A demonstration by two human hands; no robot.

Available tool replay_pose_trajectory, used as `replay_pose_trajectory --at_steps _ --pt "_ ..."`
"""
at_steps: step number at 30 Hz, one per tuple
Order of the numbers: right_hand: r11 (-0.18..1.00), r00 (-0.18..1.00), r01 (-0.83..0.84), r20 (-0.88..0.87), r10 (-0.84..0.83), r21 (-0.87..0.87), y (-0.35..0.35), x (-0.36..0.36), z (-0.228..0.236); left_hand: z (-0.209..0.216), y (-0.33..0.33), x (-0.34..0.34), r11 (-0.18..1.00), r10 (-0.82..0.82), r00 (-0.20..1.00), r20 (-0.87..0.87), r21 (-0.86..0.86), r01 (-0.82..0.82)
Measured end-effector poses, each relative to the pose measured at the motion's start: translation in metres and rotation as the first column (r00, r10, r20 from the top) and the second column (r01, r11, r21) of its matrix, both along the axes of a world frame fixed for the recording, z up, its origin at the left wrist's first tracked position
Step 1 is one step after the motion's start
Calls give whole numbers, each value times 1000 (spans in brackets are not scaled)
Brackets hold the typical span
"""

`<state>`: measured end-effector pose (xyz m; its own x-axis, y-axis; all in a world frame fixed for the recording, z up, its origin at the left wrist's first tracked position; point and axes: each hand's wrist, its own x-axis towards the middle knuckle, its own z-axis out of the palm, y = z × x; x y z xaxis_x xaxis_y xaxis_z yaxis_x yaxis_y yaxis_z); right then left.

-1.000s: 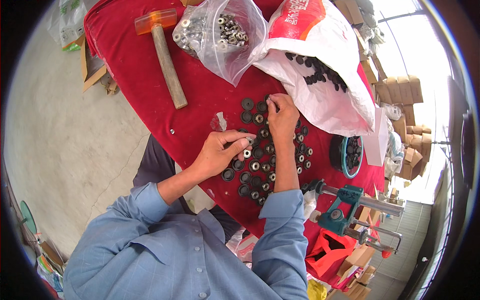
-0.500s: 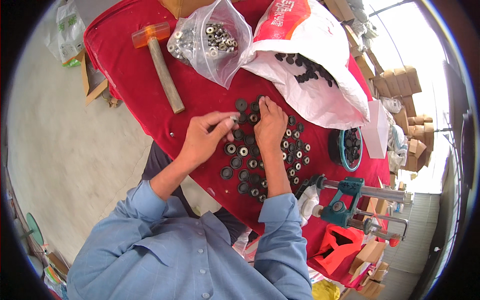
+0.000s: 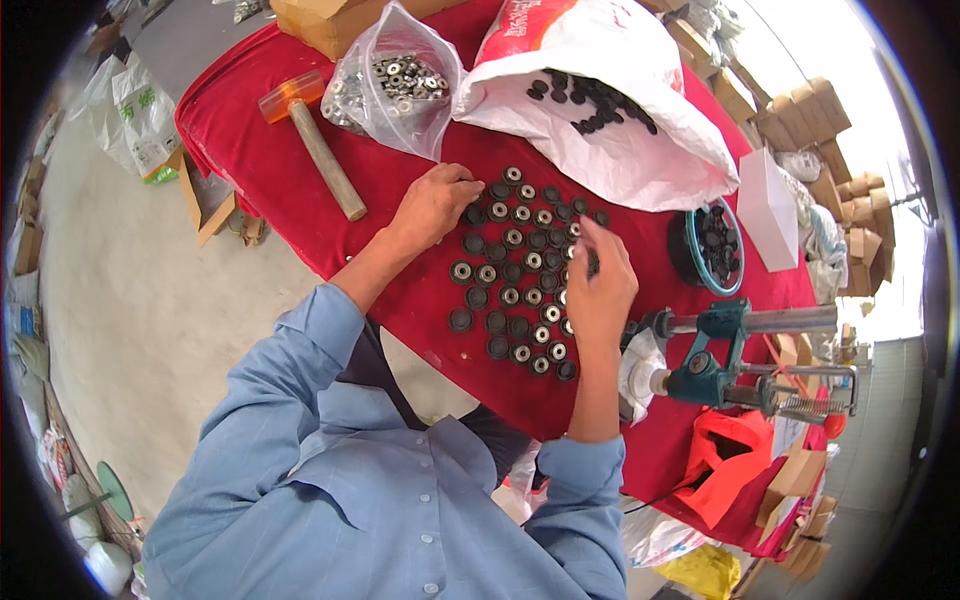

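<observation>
Many black round caps (image 3: 460,319) stand in loose rows on the red cloth. Some have a silver metal ring (image 3: 461,272) seated in the middle; others show plain black. At the upper left of this group is my left hand (image 3: 434,208), its fingers curled together beside a black cap; what they pinch is hidden. Over the right side of the group, my right hand (image 3: 604,280) has its thumb and fingers bent around a dark piece that looks like a black cap (image 3: 593,263). The palm and wrist cover some of the caps there.
A mallet (image 3: 326,160) lies at the left. Behind are a clear bag of metal rings (image 3: 395,85) and a white sack (image 3: 540,135) spilling black caps. Right are a blue-rimmed tub (image 3: 690,262), a white box (image 3: 768,212) and a green hand press (image 3: 705,362).
My right hand has moved from the far end of the group to its right side. My left hand has shifted to the upper left of the caps. The view has shifted somewhat.
</observation>
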<state>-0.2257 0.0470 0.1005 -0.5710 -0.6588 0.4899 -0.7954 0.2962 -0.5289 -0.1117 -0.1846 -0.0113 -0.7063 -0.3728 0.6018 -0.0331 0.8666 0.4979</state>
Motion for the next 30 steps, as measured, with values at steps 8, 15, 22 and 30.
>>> replay_pose_trajectory --at_steps 8,15,22,30 --pt "991 982 86 175 -67 -105 107 56 -28 6 8 6 991 -16 998 66 -130 24" --pt "971 939 179 323 -120 -159 149 84 -79 8 12 11 970 -16 986 167 -236 56" --pt "944 904 228 412 -114 -240 160 90 -91 6 12 3 972 25 992 127 -237 5" --pt "929 902 195 429 -45 -314 170 87 -98 3 23 4 971 84 990 111 -231 -57"
